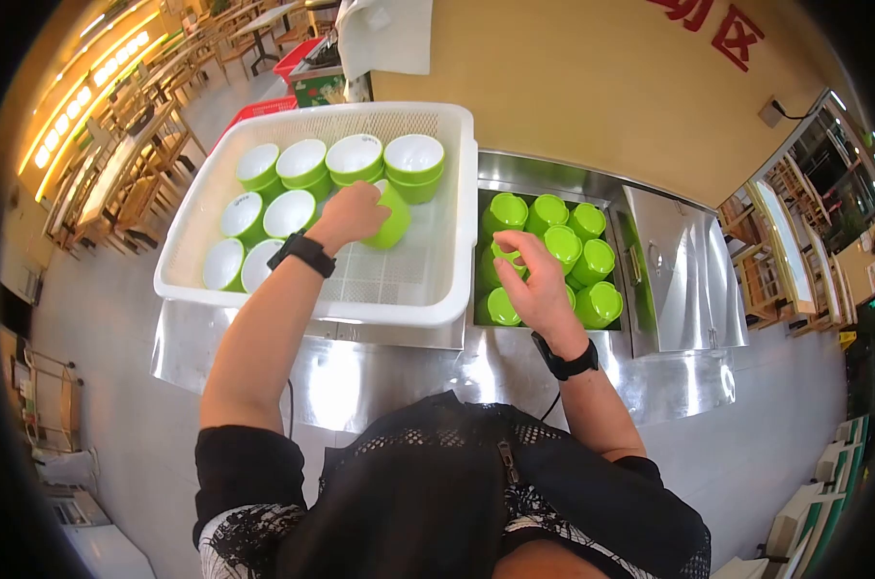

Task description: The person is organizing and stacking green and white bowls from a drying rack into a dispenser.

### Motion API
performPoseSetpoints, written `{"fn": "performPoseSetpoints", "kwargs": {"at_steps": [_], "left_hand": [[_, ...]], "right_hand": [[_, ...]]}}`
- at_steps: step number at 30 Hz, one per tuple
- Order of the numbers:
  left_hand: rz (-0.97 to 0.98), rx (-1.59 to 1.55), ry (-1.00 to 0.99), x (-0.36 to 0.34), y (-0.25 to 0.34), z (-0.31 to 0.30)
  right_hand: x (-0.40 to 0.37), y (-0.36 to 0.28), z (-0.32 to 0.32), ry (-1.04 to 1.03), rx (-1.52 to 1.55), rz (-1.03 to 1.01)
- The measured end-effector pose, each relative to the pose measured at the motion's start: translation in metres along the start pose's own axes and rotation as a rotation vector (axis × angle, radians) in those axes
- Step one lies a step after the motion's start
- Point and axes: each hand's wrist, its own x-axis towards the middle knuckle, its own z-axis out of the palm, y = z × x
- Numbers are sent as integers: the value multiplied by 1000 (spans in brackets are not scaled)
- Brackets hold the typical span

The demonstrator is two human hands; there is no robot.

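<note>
My left hand (354,214) is closed on a green bowl (389,220), which is tipped on its side inside the white plastic basket (464,207). Beside it in the basket stand several bowls, green outside and white inside, mouths up; a stacked pair (415,166) sits at the back right. My right hand (537,285) hovers over a steel compartment (623,253), thumb and fingers apart, with nothing visible in it. Below it, several green bowls (562,246) rest upside down in rows. Some of them are hidden by the hand.
The basket stands on a steel counter (409,376). To the right of the compartment is a shiny steel panel (683,275). A tan wall (592,87) rises behind. Red crates (298,60) are at the back left, with wooden tables and chairs (119,174) beyond.
</note>
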Motion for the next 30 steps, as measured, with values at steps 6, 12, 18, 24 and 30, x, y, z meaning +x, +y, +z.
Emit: {"fn": "performPoseSetpoints", "kwargs": {"at_steps": [6,12,18,24,30], "left_hand": [[121,-1113,-14,-11,14,-35],[185,-1349,-189,-26,24,-42],[243,-1391,-307,-27,16,-42],[239,-1510,-285,-26,19,-43],[283,-1542,-280,-25,20,-40]], "right_hand": [[24,-20,1,46,-142,-226],[62,-49,12,-46,-207,-303],[71,-55,36,-110,-226,-285],[72,-60,48,19,-233,-310],[72,-54,44,124,-226,-368]]}}
